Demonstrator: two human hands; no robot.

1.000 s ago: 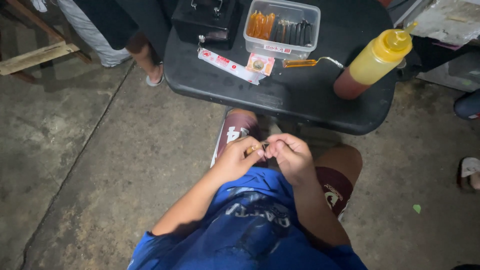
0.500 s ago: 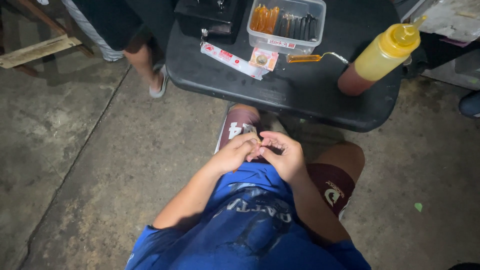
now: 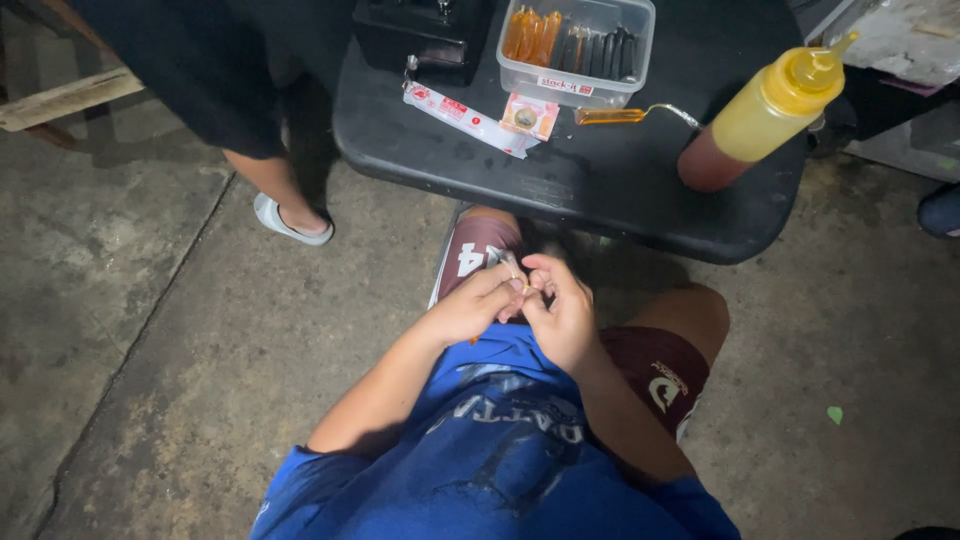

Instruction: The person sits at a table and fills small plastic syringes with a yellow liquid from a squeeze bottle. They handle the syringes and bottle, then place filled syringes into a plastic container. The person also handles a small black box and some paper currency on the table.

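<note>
My two hands meet over my lap, just below the near edge of a black table (image 3: 600, 190). My left hand (image 3: 470, 305) pinches a small thin pale object (image 3: 510, 266) with its fingertips. My right hand (image 3: 562, 318) is curled against it, its fingers touching the same small object. What the object is cannot be told; it is mostly hidden by my fingers. I wear a blue shirt and dark red shorts.
The table carries a clear plastic box (image 3: 580, 50) of orange and dark sticks, a yellow squeeze bottle (image 3: 765, 110), an orange-handled tool (image 3: 625, 115), a red-and-white packet strip (image 3: 465, 115) and a black case (image 3: 420, 35). Another person's leg and pale sandal (image 3: 290, 220) stand at the table's left on concrete floor.
My hands stay pressed together on the small object, fingers shifting slightly. The other person has stepped closer to the table's left side. The view has tilted nearer to the table.
</note>
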